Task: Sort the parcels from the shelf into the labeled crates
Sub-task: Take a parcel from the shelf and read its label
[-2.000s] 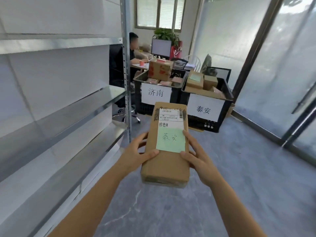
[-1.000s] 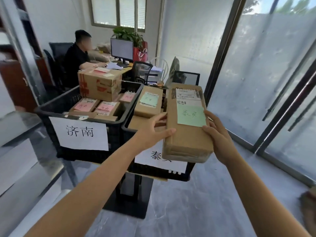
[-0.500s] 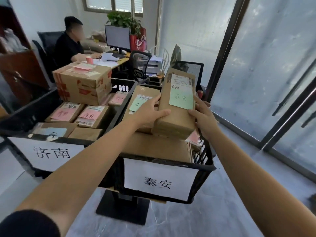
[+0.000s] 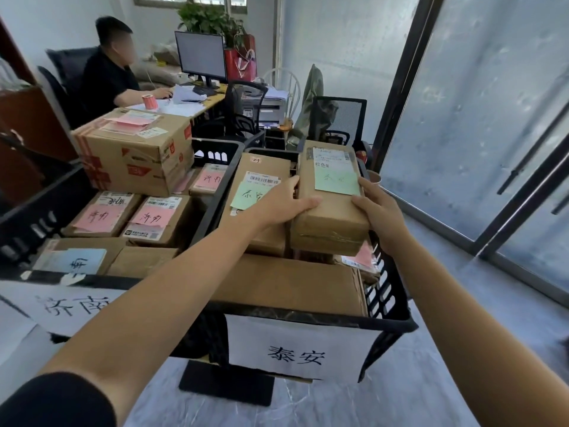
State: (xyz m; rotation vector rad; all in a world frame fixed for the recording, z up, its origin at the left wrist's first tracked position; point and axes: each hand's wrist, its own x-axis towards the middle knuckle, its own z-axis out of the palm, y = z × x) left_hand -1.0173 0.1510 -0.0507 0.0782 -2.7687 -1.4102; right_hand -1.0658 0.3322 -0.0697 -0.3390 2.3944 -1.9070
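Note:
I hold a long brown parcel (image 4: 331, 211) with a green note and a white shipping label over the right black crate (image 4: 391, 306), which bears the sign 泰安 (image 4: 297, 354). My left hand (image 4: 284, 203) grips its left edge, thumb on top. My right hand (image 4: 380, 208) grips its right edge. The parcel hangs low over other cartons in that crate, beside a green-noted parcel (image 4: 258, 195); whether it touches them I cannot tell. The left crate (image 4: 24, 223), with the sign 济南 (image 4: 74, 303), holds several pink-noted parcels (image 4: 147, 220).
A large taped carton (image 4: 135, 149) tops the left crate's pile. Behind the crates a person sits at a desk (image 4: 184, 107) with a monitor (image 4: 201, 58), office chairs and a printer. Glass doors (image 4: 492, 118) run along the right. Grey floor (image 4: 462, 349) lies open to the right.
I have walked from the shelf up to the crates. The parcel has moved forward and down over the right crate, still held by both hands.

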